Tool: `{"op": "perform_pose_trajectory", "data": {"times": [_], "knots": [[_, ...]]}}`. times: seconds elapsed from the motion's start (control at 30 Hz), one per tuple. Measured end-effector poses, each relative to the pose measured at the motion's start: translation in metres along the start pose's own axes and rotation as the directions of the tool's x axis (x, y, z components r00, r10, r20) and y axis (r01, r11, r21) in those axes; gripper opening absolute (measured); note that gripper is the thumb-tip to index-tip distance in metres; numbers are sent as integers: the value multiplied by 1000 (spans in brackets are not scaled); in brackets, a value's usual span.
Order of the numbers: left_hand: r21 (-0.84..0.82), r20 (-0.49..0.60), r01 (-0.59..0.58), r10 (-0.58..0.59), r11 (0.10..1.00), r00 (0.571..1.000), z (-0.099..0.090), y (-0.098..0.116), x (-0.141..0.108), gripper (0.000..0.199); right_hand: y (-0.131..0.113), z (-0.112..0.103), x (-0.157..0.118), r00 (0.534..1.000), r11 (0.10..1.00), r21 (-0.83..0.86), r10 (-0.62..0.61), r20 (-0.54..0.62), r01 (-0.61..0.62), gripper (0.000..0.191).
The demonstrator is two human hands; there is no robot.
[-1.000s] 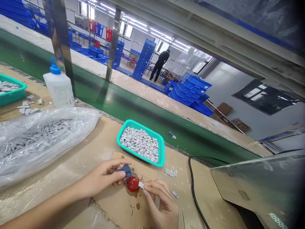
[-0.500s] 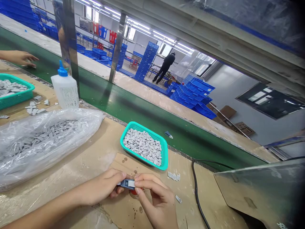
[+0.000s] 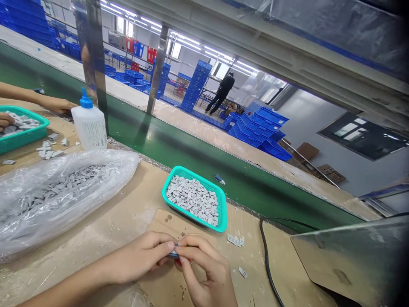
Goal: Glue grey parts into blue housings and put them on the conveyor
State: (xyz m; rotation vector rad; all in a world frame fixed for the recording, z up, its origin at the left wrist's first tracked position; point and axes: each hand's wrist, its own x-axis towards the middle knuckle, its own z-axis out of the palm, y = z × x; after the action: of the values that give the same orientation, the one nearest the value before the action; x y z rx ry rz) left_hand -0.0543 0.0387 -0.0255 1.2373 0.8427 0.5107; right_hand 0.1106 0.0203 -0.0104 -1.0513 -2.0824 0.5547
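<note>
Between both hands is a small dark blue-grey plastic part (image 3: 173, 254) with a light grey piece on it, mostly hidden by fingers. My left hand (image 3: 147, 257) pinches its left end between thumb and fingers. On the right end, my right hand (image 3: 207, 269) presses with thumb and fingertips. Just below the part, a red object (image 3: 178, 262) shows in a small patch. Beyond my hands sits a teal basket (image 3: 224, 213) full of small light grey plastic pieces (image 3: 193, 198). To the right lie a short row of grey pieces (image 3: 235, 240) and one loose piece (image 3: 243, 272).
A clear plastic bag (image 3: 105, 187) of grey pieces lies left, with a blue-capped bottle (image 3: 91, 128) behind it. Another person's hands (image 3: 59, 104) are beside a second teal basket (image 3: 24, 138). A green belt (image 3: 191, 149) carries a blue-grey part (image 3: 219, 179). A black cable (image 3: 267, 264) runs right.
My fingers have closed further over the part, covering more of its light grey piece. The other person's hand has drawn back from the belt; a hand is now in the left basket. The belt part has shifted left.
</note>
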Motion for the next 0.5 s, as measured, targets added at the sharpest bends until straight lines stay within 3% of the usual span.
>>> {"op": "perform_pose_trajectory", "data": {"times": [0.13,0.23,0.4,0.5], "knots": [[-45,3,-33,33,998,999,-2,-1,3,35,2,-1,0,999,999,-3,38,-10,-38,24],[-98,11,-23,25,995,1000,-3,0,3,32,10,-6,-1,989,992,29,121,-84,-119,23],[-168,-47,-38,30,985,998,-5,0,5,38,48,-25,-5,918,942,128,332,-217,-311,17],[-213,-77,-62,46,975,996,-8,0,9,39,74,-40,-1,926,940,-87,304,-226,-330,19]]}}
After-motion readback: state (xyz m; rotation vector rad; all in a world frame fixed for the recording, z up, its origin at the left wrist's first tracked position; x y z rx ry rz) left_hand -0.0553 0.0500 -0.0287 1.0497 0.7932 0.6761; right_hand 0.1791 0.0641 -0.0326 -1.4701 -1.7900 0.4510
